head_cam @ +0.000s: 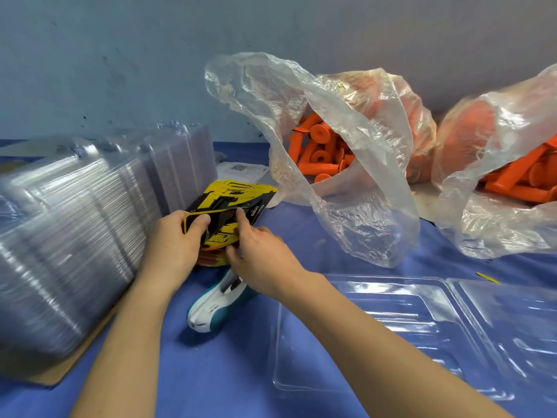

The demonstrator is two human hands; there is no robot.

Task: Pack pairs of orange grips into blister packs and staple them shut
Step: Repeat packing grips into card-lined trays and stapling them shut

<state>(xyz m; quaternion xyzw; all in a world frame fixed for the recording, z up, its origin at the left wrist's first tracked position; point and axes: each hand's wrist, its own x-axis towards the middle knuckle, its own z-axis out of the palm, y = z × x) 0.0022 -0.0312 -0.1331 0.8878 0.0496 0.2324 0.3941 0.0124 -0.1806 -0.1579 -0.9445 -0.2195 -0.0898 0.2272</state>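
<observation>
The clear blister pack [422, 336] lies open, right of the grip. The left hand [173, 245] clamps the card stack [232, 203] under its thumb. The right hand [262, 254] pinches its top. Best lift only one card. The orange grips [322, 146] sit in a bag [361, 191] behind, well apart.

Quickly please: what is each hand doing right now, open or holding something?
Left hand: grips the stack of yellow-black printed cards.
Right hand: pinches a card of that stack.

Two bags [361, 188] [494, 233], one stapler [208, 312], one open blister pack [391, 324].
</observation>
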